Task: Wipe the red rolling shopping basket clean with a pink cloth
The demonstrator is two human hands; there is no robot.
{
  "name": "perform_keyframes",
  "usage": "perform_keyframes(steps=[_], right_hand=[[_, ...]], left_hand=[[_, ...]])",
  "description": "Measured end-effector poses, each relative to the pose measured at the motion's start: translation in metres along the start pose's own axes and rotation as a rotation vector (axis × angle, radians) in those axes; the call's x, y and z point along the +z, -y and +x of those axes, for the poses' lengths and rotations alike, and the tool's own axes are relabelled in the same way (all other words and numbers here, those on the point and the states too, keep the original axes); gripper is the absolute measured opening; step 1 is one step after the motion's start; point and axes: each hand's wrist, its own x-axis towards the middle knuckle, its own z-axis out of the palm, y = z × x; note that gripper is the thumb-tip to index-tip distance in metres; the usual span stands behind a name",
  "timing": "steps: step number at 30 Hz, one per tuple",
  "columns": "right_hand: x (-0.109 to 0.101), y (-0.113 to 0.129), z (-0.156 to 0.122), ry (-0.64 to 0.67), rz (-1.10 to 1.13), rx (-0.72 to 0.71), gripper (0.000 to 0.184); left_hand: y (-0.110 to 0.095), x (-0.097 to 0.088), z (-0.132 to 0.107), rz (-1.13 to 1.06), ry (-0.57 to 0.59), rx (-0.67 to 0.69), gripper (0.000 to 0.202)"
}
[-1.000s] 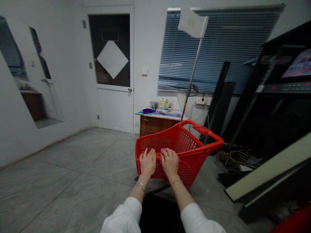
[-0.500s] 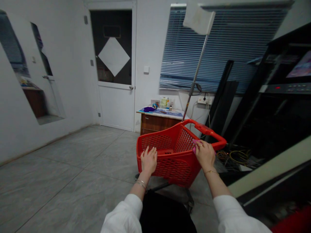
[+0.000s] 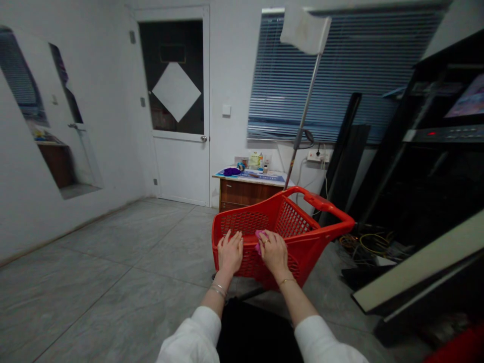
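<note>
A red plastic shopping cart (image 3: 260,239) stands in front of me, its long near rim facing me. My left hand (image 3: 230,252) lies on that rim towards the left end, fingers stretched over the edge. A pink cloth (image 3: 260,236) is bunched under the fingers of my right hand (image 3: 275,254), which presses it against the near rim, about mid-length. Much of the cloth is hidden by the hand. The cart's handle (image 3: 321,202) is at the right, and a metal pole with a white flag (image 3: 302,31) rises behind it.
Behind the cart, a wooden cabinet (image 3: 244,192) carries small bottles and a purple cloth (image 3: 232,172). Tangled cables (image 3: 372,244) and a dark rack (image 3: 427,171) are at the right. A white door (image 3: 181,166) and a mirror (image 3: 56,146) are left.
My right hand has slid left along the near rim with the pink cloth, closer to my left hand. The left hand has stayed at its spot.
</note>
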Motion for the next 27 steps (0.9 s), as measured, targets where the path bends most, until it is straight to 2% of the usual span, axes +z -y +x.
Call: perform_keyframes(steps=[6, 8, 9, 10, 12, 17, 19, 20, 21, 23, 25, 27], right_hand=[[-0.056, -0.128, 0.017, -0.082, -0.212, 0.086, 0.025], [-0.063, -0.149, 0.02, -0.123, -0.238, 0.145, 0.026], [-0.061, -0.151, 0.02, -0.138, -0.241, 0.171, 0.026], [-0.057, -0.147, 0.019, -0.145, -0.24, 0.187, 0.026], [-0.043, -0.121, 0.014, -0.132, -0.221, 0.191, 0.025], [0.0, -0.007, 0.002, -0.046, -0.059, 0.127, 0.026], [0.009, 0.028, 0.001, -0.041, -0.015, 0.133, 0.025], [0.012, 0.038, 0.001, -0.039, -0.002, 0.129, 0.025], [0.013, 0.043, 0.002, -0.035, 0.007, 0.114, 0.025], [0.01, 0.033, 0.003, -0.019, 0.006, 0.059, 0.026], [-0.001, 0.001, 0.003, -0.005, -0.034, 0.019, 0.026], [-0.016, -0.045, 0.005, -0.012, -0.117, 0.036, 0.026]], left_hand=[[0.0, 0.0, 0.002, -0.022, 0.02, -0.008, 0.038], [-0.003, 0.002, 0.002, -0.021, 0.021, -0.019, 0.038], [-0.005, 0.003, 0.002, -0.02, 0.02, -0.026, 0.038], [-0.007, 0.004, 0.002, -0.02, 0.019, -0.033, 0.038], [-0.011, 0.005, 0.001, -0.018, 0.017, -0.049, 0.038], [-0.015, 0.008, 0.0, -0.006, 0.016, -0.062, 0.037], [-0.013, 0.008, 0.0, 0.0, 0.011, -0.047, 0.037], [-0.012, 0.007, 0.0, 0.001, 0.008, -0.037, 0.037], [-0.01, 0.007, 0.0, 0.001, 0.007, -0.026, 0.037], [-0.007, 0.006, 0.0, -0.002, 0.006, -0.01, 0.038], [-0.004, 0.005, 0.0, -0.007, 0.004, -0.005, 0.037], [-0.003, 0.005, 0.001, -0.016, 0.004, -0.007, 0.037]])
